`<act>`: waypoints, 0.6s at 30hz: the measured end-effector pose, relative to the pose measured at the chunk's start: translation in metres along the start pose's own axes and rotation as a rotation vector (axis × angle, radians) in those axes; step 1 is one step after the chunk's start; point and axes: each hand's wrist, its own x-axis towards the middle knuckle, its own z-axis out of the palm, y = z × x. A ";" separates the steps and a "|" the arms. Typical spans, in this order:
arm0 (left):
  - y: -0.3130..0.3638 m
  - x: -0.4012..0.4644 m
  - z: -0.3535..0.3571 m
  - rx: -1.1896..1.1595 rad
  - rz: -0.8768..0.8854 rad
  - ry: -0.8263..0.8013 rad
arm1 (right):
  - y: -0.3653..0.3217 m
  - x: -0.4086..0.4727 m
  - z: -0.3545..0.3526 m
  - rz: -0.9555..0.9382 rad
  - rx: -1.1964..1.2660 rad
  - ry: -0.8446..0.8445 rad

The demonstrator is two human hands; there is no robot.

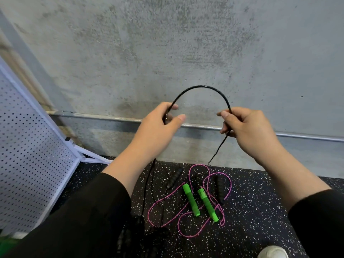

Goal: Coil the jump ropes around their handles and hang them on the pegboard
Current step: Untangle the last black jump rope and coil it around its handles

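Black rope (202, 87): arched between my hands, its ends trailing down to the floor (251, 211). Left hand (158, 123) pinches one side; right hand (243, 125) grips the other. Pink rope (188, 198) with green handles (199, 202): loose on the floor below. Pegboard (31, 155): at left, leaning against the wall (167, 43).

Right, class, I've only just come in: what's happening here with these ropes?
A person holds a black jump rope up before a concrete wall, the left hand and right hand each gripping it so it arches between them. Its ends trail to the speckled floor. A pink rope with green handles lies there loose, uncoiled. The white pegboard stands at left; no rope shows on it.
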 end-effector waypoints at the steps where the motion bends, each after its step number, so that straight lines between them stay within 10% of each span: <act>1: 0.003 -0.002 0.002 -0.016 0.017 -0.039 | -0.003 0.000 0.001 -0.022 0.000 0.005; 10: 0.015 -0.010 0.021 0.133 0.184 -0.149 | -0.011 -0.007 0.016 -0.125 -0.166 -0.110; 18: 0.010 0.003 -0.007 -0.457 0.086 0.544 | 0.017 0.003 0.005 0.062 -0.295 -0.061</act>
